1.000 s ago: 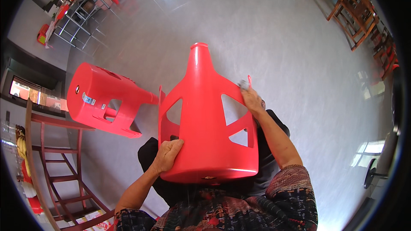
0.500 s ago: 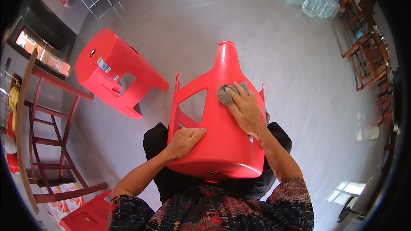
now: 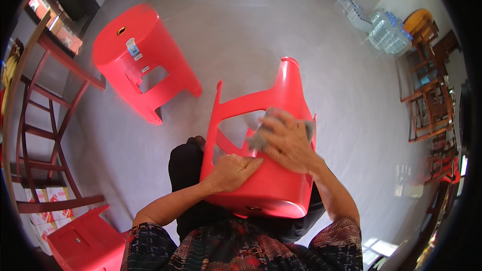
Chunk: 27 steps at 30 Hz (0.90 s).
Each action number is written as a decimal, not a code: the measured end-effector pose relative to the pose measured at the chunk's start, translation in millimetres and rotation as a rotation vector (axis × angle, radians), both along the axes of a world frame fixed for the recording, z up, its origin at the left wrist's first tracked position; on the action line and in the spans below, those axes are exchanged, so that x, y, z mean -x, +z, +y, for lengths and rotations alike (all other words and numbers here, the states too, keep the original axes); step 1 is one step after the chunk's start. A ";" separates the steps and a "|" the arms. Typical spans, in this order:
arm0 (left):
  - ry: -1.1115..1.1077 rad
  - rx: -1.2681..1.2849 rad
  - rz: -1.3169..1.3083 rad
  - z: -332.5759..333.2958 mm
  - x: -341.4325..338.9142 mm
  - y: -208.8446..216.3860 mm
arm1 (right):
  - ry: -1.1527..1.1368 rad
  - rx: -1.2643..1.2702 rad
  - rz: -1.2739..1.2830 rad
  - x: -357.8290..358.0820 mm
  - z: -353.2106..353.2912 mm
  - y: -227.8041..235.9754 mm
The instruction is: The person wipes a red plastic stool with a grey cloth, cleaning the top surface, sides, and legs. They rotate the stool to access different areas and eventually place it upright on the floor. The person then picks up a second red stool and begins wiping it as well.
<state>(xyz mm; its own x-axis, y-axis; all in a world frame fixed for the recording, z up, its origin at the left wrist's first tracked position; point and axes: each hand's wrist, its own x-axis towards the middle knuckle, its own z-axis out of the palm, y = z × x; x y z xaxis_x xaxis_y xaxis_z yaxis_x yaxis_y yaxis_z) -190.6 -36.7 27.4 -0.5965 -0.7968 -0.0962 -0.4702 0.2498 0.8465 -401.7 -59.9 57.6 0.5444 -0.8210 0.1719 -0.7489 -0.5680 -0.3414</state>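
Note:
A red plastic stool (image 3: 271, 186) lies tipped across my lap, its seat toward me and its legs pointing away. My left hand (image 3: 231, 173) is closed on the edge of its side opening, thumb on the outer face and fingers partly hidden behind it. Under my right hand (image 3: 288, 145) is a grey cloth (image 3: 258, 141), bunched and pressed to the stool's side just beyond my left thumb. The right fingers are slightly smeared by motion. A second red stool (image 3: 173, 62) stands upright on the floor ahead to the left, with stickers on its side.
At the left stands a dark red wooden frame (image 3: 46, 131). Below it are printed cartons (image 3: 59, 196) and another red stool (image 3: 90, 238). Bottle packs (image 3: 389, 35) and wooden chairs (image 3: 432, 108) line the right wall. Grey floor (image 3: 236, 25) spreads ahead.
My right hand has drawn the cloth nearer, toward my left hand. The stool on my lap has turned slightly, its far leg now farther right. The whole view has shifted too.

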 end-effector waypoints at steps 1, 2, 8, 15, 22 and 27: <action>-0.005 0.025 -0.014 -0.8 -0.5 -0.2 | -0.081 0.047 0.070 -0.4 -19.4 -16.3; -0.018 0.048 -0.016 -1.2 1.8 1.4 | -0.144 -0.016 0.145 6.2 -37.7 -23.1; -0.006 0.079 0.047 -0.8 1.3 -1.1 | -0.318 -0.306 0.541 -17.8 -107.9 -32.1; -0.001 0.060 0.107 1.8 -1.3 -4.5 | 0.091 -0.558 0.660 -121.3 -143.2 -81.7; 0.003 0.015 0.103 2.6 -7.0 -6.4 | 0.113 -0.633 0.787 -171.7 -178.3 -122.3; 0.001 0.003 0.103 3.6 -6.0 -5.3 | -0.030 -0.784 0.641 -110.7 -186.9 -98.1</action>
